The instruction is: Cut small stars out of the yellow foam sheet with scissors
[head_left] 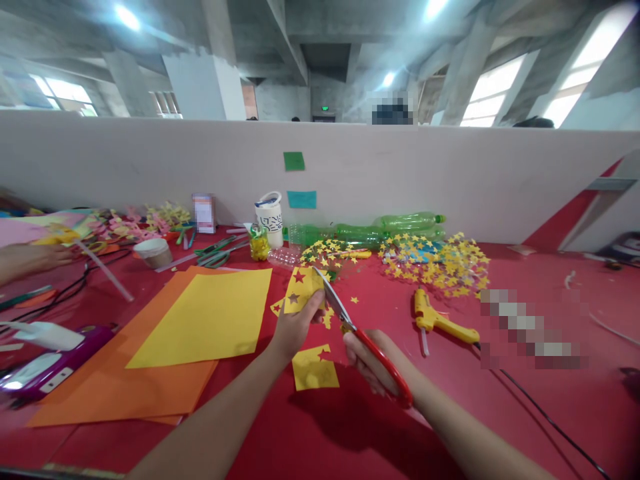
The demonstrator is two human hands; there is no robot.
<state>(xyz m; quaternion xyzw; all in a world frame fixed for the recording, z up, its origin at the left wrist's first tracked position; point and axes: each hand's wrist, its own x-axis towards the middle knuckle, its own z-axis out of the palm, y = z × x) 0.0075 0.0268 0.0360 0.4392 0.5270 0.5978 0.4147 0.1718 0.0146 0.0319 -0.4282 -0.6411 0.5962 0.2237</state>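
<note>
My left hand (294, 328) pinches a small yellow paper (296, 291) with star shapes cut through it. My right hand (371, 360) grips the red-handled scissors (383, 363), whose blades reach the paper's right edge beside my left fingers. Whether the blades have paper between them I cannot tell. Below my left hand, a second yellow piece with star cut-outs (316, 375) lies on the red table (310, 440). Small yellow stars (328, 316) are scattered under and around my hands.
Yellow sheets (215, 320) lie over orange sheets (120, 393) at left. A yellow glue gun (440, 320) with a trailing cord rests at right. Star clusters (450, 263) and green bottles (363, 235) line the partition. At far left, another person's hand (45, 257) holds a yellow flower on a straw.
</note>
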